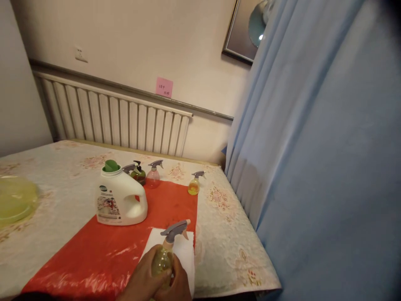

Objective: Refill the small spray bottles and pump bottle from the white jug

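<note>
- Both hands close around one small spray bottle (pixel 166 253) at the near edge of the surface (pixel 62 175): the left hand (pixel 142 280) wraps its yellowish body from the left, and the right hand (pixel 177 284) presses against it from the right, fingers curled.
- That bottle stands roughly upright over a white sheet (pixel 184 253), its grey trigger head (pixel 174 230) pointing right.
- A white detergent jug (pixel 120 200) with a green cap (pixel 111 166) stands behind and to the left of the hands, well apart from them, its handle facing right.
- Just behind the jug stand a dark spray bottle (pixel 138 173) and a pink spray bottle (pixel 153 175), close together.
- A small yellow spray bottle (pixel 194 184) stands alone farther right, at the far right corner of the red mat (pixel 103 251).
- Nothing lies between the hands and the jug except bare red mat.
- The red mat is glossy and runs from the near edge toward the bottles; the white sheet lies over its near right corner.
- A yellow-green dish (pixel 14 200) sits at the far left of the surface.
- The surface wears a pale floral cloth.
- Behind it, a ribbed white radiator (pixel 119 121) runs along the wall, with a pink note (pixel 164 87) stuck above it and a socket (pixel 80 54) higher up on the left.
- A blue curtain (pixel 313 146) fills the right side, and a framed picture (pixel 242 33) hangs beside it.
</note>
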Demonstrator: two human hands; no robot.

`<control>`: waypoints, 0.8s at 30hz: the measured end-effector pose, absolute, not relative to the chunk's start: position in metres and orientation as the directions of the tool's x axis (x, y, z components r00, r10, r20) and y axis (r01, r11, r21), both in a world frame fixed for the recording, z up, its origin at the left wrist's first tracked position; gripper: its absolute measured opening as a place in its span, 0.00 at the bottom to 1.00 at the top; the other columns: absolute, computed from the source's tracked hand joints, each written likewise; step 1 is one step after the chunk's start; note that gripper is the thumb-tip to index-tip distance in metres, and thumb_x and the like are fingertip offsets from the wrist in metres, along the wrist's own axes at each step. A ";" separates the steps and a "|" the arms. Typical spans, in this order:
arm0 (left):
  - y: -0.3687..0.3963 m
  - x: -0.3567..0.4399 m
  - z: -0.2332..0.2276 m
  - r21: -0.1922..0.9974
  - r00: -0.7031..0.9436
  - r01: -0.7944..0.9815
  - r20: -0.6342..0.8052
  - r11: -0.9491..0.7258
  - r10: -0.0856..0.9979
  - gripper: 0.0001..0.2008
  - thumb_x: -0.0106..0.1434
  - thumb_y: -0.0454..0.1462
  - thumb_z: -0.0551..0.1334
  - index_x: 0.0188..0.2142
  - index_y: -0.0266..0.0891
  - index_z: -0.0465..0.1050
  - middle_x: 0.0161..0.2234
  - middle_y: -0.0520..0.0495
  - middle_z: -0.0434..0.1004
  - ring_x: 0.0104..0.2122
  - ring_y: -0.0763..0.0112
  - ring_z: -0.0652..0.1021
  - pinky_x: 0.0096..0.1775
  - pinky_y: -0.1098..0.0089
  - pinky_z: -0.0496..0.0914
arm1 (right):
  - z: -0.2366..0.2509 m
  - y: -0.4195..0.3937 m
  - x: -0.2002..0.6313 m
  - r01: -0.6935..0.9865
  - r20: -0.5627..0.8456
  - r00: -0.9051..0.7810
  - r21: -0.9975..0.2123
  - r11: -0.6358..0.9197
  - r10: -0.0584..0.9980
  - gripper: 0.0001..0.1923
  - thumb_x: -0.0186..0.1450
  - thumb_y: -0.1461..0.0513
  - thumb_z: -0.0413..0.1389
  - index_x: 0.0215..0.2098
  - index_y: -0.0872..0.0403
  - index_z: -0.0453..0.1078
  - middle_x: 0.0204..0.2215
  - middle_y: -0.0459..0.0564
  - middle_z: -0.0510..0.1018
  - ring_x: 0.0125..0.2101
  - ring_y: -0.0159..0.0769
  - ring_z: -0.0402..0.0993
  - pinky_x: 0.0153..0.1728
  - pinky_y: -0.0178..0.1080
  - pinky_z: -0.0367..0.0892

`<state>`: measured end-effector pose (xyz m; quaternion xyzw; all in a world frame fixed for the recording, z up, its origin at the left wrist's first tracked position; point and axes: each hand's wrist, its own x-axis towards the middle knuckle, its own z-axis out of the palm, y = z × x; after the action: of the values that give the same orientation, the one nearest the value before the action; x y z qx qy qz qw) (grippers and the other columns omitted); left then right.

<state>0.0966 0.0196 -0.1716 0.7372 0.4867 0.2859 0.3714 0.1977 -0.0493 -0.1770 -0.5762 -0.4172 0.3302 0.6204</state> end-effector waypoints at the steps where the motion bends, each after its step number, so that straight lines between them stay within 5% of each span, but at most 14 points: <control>1: 0.020 0.098 -0.172 0.840 0.377 0.488 0.041 -0.236 0.925 0.29 0.48 0.43 0.62 0.51 0.37 0.68 0.46 0.41 0.80 0.47 0.51 0.79 0.49 0.58 0.74 | -0.175 -0.050 0.198 0.070 0.135 0.441 -0.991 0.116 0.887 0.29 0.42 0.63 0.68 0.44 0.52 0.75 0.35 0.52 0.83 0.39 0.51 0.79 0.37 0.41 0.76; 5: 0.017 0.104 -0.181 0.896 0.449 0.355 0.087 -0.266 0.889 0.31 0.51 0.46 0.61 0.54 0.39 0.65 0.48 0.42 0.79 0.47 0.53 0.79 0.48 0.59 0.74 | -0.175 -0.050 0.204 0.109 0.142 0.467 -0.989 0.103 0.873 0.27 0.42 0.64 0.66 0.42 0.52 0.75 0.32 0.49 0.83 0.34 0.46 0.79 0.32 0.38 0.75; 10: 0.012 0.104 -0.210 0.901 0.415 0.272 0.207 -0.338 0.886 0.31 0.60 0.49 0.57 0.60 0.41 0.60 0.61 0.38 0.68 0.60 0.53 0.69 0.61 0.54 0.64 | -0.180 -0.053 0.226 0.155 0.129 0.473 -0.986 0.062 0.871 0.25 0.44 0.65 0.64 0.43 0.55 0.74 0.35 0.51 0.83 0.34 0.45 0.79 0.33 0.38 0.74; 14: 0.027 0.091 -0.229 0.888 0.371 0.339 0.177 -0.310 0.912 0.27 0.61 0.51 0.56 0.55 0.38 0.67 0.55 0.36 0.75 0.55 0.52 0.75 0.54 0.54 0.71 | -0.175 -0.056 0.251 0.115 0.089 0.545 -0.993 0.031 0.833 0.29 0.44 0.68 0.64 0.46 0.56 0.75 0.39 0.52 0.83 0.40 0.50 0.79 0.41 0.42 0.74; 19: 0.056 0.080 -0.235 0.810 0.288 0.482 0.215 -0.335 0.933 0.20 0.62 0.48 0.54 0.46 0.40 0.72 0.46 0.38 0.80 0.46 0.54 0.80 0.51 0.52 0.74 | -0.163 -0.054 0.277 0.072 0.058 0.642 -0.997 0.015 0.765 0.29 0.45 0.68 0.63 0.47 0.56 0.75 0.39 0.52 0.83 0.40 0.49 0.79 0.41 0.42 0.73; 24: 0.080 0.095 -0.248 0.629 0.354 0.572 0.390 -0.527 0.850 0.16 0.65 0.41 0.51 0.48 0.41 0.72 0.49 0.39 0.79 0.52 0.55 0.76 0.57 0.53 0.69 | -0.161 -0.041 0.298 0.075 0.053 0.696 -0.997 0.001 0.716 0.29 0.45 0.66 0.64 0.48 0.57 0.75 0.38 0.52 0.83 0.39 0.49 0.79 0.41 0.42 0.73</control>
<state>0.0949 0.0805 -0.2478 0.7990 0.4450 0.3536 0.1964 0.2981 -0.0406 -0.1608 -0.6611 -0.2992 0.2501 0.6410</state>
